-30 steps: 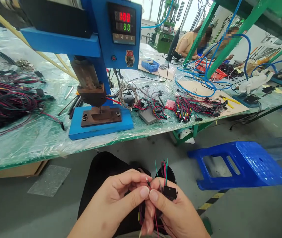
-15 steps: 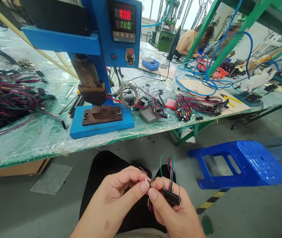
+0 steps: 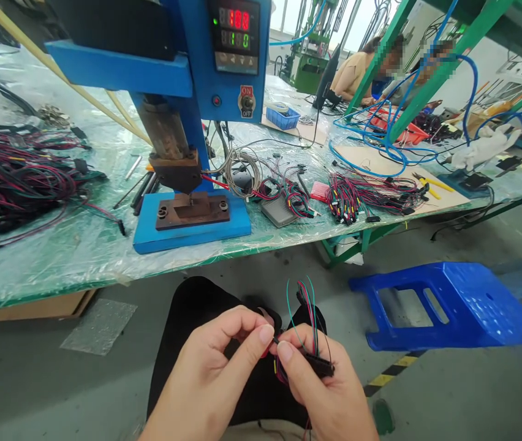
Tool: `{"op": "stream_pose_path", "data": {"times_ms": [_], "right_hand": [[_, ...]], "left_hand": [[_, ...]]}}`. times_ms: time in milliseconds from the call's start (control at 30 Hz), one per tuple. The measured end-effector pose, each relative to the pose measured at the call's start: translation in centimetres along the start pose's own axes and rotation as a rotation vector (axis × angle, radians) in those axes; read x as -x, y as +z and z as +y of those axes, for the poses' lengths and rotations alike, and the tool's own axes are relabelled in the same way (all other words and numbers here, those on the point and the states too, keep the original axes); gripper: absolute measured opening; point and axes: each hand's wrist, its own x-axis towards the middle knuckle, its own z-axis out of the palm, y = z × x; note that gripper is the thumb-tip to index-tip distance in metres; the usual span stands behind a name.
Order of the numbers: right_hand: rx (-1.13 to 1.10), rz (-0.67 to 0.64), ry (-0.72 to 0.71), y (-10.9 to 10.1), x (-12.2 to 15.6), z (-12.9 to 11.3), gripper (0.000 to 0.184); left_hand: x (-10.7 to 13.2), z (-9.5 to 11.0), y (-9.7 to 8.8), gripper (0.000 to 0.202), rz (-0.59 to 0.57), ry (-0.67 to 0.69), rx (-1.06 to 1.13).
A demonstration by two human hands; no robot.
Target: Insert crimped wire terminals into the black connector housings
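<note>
My left hand (image 3: pixel 215 373) and my right hand (image 3: pixel 323 392) meet over my lap, below the table's edge. The right hand grips a small black connector (image 3: pixel 320 365) with thin green, red and black wires (image 3: pixel 307 312) looping up from it. The left hand pinches one wire end (image 3: pixel 274 338) between thumb and forefinger, right beside the connector. Both thumbs nearly touch. More of the wire bundle hangs down between the hands, partly hidden.
A blue heat press (image 3: pixel 187 122) with a digital controller (image 3: pixel 236 33) stands on the plastic-covered green table (image 3: pixel 81 251). Wire harness piles lie at the left (image 3: pixel 17 184) and right (image 3: pixel 362 196). A blue plastic stool (image 3: pixel 445 306) stands on the floor. Other people sit far back (image 3: pixel 357 73).
The left hand's pinched wire end has moved in closer to the connector in the right hand. The view has shifted slightly; both hands stay over my lap.
</note>
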Motion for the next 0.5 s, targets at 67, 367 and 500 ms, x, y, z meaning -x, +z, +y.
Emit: {"op": "stream_pose_path", "data": {"times_ms": [67,367,500], "right_hand": [[0.056,-0.007,-0.052,0.2,-0.13,-0.35,0.037],[0.077,0.024,-0.079,0.16,-0.2,-0.41,0.036],[0.014,0.024,-0.043,-0.11,-0.38,-0.57,0.041]], "left_hand": [[0.03,0.21,0.24,0.032,0.024,0.01,-0.028],[0.07,0.14,-0.03,0.035,-0.031,-0.008,-0.045],[0.0,0.02,-0.15,0.029,-0.062,0.0,-0.031]]}}
